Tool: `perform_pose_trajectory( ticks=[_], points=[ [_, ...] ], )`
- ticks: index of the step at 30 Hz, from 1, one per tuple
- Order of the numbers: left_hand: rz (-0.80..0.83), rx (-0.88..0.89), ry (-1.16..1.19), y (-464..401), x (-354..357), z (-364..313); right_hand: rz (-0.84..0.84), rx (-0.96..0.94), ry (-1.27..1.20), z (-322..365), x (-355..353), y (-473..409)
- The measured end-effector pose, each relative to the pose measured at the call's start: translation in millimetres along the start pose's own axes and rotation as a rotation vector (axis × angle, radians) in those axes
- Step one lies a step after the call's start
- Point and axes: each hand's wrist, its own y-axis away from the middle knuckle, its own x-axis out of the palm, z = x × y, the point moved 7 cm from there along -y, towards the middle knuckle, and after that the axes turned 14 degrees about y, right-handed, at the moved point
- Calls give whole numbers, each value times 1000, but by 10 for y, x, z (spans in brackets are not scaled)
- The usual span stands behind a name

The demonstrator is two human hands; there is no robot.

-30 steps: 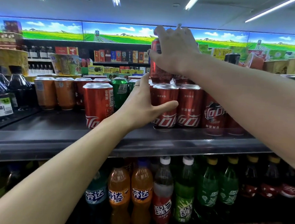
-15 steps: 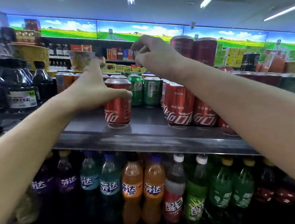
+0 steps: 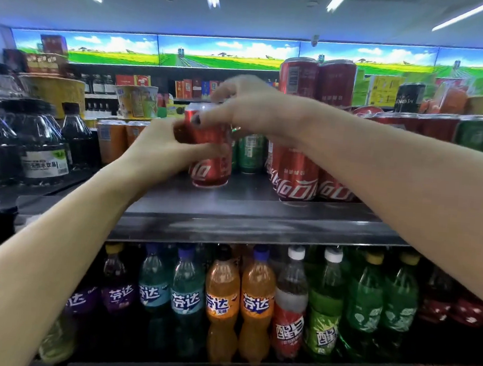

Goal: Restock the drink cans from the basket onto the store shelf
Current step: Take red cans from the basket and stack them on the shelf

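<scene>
The left hand (image 3: 162,150) wraps a red cola can (image 3: 211,154) standing on the dark shelf (image 3: 247,209), the right hand (image 3: 249,108) pinches its top rim, and stacked red cans (image 3: 314,81) rise behind.

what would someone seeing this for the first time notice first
Two bare forearms reach in to one red cola can standing on the dark metal shelf: the left hand grips its side and the right hand comes over its top. Right of it stands a row of tall red cola cans, and beneath the shelf a bright row of purple, blue, orange and green soda bottles.
</scene>
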Motion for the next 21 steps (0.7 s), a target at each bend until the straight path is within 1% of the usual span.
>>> perform_pose_trajectory(
  ticks=[3, 4, 6, 9, 11, 14, 17, 21],
  points=[
    [-124, 91, 21, -61, 16, -289, -243, -13, -141, -3, -415, 30],
    [-126, 91, 13, -83, 60, -340, -330, -12, -195, -8, -565, 54],
    [-60, 66, -37, -106, 230, -372, -498, -10, -210, -32, -856, 129],
    [43, 27, -115, -95, 555, -302, -662, 21, -57, -89, -1186, 263],
    [81, 29, -141, -89, 747, -260, -691, 66, 70, -147, -1295, 349],
    [109, 26, -120, -88, 965, -195, -684, 106, 224, -261, -1336, 443],
    [107, 37, -115, -90, 1100, -165, -682, 92, 270, -356, -1296, 482],
    [57, 64, -89, -70, 1160, -155, -691, 81, 284, -401, -1220, 474]
  ],
)
